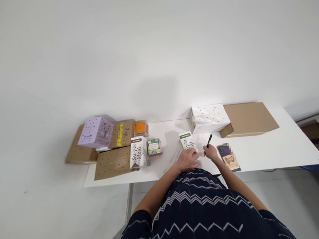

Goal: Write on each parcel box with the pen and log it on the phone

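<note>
In the head view a white carton (186, 140) with a green top and "Su-per Meal" lettering lies on the white table in front of me. My left hand (187, 160) rests over its near end, fingers stretched out and hiding that part. A black pen (209, 141) stands tilted in my right hand (211, 152), whose fingers are closed around it just right of the carton. The pen's tip is too small to make out. A second "Su-per Meal" carton (138, 152), with a brown top, is farther left.
Beside the second carton are a small green-yellow box (154, 147) and an orange box (141, 128). Brown cardboard boxes (112, 163) and a purple box (92, 132) crowd the left. A white dotted box (209, 118), a large brown box (249, 119) and a phone (228, 159) are right.
</note>
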`<action>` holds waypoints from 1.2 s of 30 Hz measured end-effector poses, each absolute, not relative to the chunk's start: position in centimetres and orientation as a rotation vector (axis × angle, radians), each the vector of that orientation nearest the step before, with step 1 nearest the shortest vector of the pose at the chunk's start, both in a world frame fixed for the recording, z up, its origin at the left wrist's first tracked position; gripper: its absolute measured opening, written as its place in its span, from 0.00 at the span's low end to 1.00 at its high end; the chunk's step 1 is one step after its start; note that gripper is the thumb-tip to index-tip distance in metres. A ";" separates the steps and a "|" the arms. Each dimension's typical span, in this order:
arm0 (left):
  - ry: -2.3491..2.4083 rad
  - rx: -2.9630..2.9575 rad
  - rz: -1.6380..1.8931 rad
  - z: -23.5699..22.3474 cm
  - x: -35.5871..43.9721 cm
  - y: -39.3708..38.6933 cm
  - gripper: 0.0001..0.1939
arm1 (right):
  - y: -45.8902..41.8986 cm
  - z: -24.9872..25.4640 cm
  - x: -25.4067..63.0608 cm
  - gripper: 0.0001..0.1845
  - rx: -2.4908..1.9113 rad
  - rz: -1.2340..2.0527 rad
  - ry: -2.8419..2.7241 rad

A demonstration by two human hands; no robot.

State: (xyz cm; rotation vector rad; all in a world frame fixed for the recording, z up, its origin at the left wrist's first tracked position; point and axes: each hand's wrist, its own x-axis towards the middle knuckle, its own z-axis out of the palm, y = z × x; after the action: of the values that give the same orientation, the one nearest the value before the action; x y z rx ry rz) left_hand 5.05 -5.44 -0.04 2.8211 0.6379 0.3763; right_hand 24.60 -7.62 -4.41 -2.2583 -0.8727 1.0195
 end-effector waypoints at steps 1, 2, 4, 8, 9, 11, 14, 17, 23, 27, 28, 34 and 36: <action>0.646 2.825 0.346 0.1 5.1 -5.5 0.23 | -8.2 -5.0 24.9 0.08 -2.297 1.033 -0.899; 0.651 2.829 0.323 0.2 5.1 -5.5 0.22 | -8.7 -5.6 25.0 0.07 -2.344 1.036 -0.930; 0.651 2.836 0.297 0.4 5.1 -5.6 0.19 | -9.3 -6.3 25.1 0.06 -2.437 1.025 -0.987; 0.645 2.840 0.283 0.7 5.1 -5.6 0.17 | -9.7 -6.3 25.6 0.13 -2.562 0.989 -1.065; 0.647 2.836 0.279 0.8 5.1 -5.6 0.17 | -9.7 -6.0 25.9 0.15 -2.578 0.976 -1.071; 0.652 2.828 0.271 0.9 5.1 -5.6 0.17 | -10.1 -5.3 26.8 0.20 -2.621 0.871 -1.098; 0.645 2.825 0.260 0.9 5.1 -5.5 0.18 | -11.7 -4.7 28.5 0.28 -2.795 0.536 -1.116; 0.640 2.822 0.246 1.0 5.0 -5.5 0.17 | -14.0 -5.0 30.2 0.39 -2.961 0.446 -1.001; 0.654 2.802 0.227 1.3 5.0 -5.5 0.17 | -16.5 -5.8 31.3 0.36 -2.929 0.535 -1.031; 0.657 2.798 0.254 1.3 5.0 -5.5 0.17 | -15.7 -4.7 30.6 0.37 -2.781 0.720 -0.824; 0.656 2.800 0.262 1.3 5.0 -5.5 0.17 | -15.4 -4.2 30.3 0.36 -2.652 0.834 -0.721; 0.646 2.832 0.260 1.4 5.1 -5.6 0.16 | -14.0 2.5 27.5 0.25 -1.484 1.483 -0.161; 0.647 2.848 0.265 1.3 5.1 -5.6 0.16 | -13.3 5.6 26.1 0.28 -1.231 1.603 -0.162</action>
State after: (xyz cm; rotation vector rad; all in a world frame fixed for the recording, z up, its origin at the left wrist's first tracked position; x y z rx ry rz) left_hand 5.14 -5.56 1.34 2.8478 0.6467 0.2647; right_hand 26.07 -13.31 5.58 -1.2311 -0.1616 1.6030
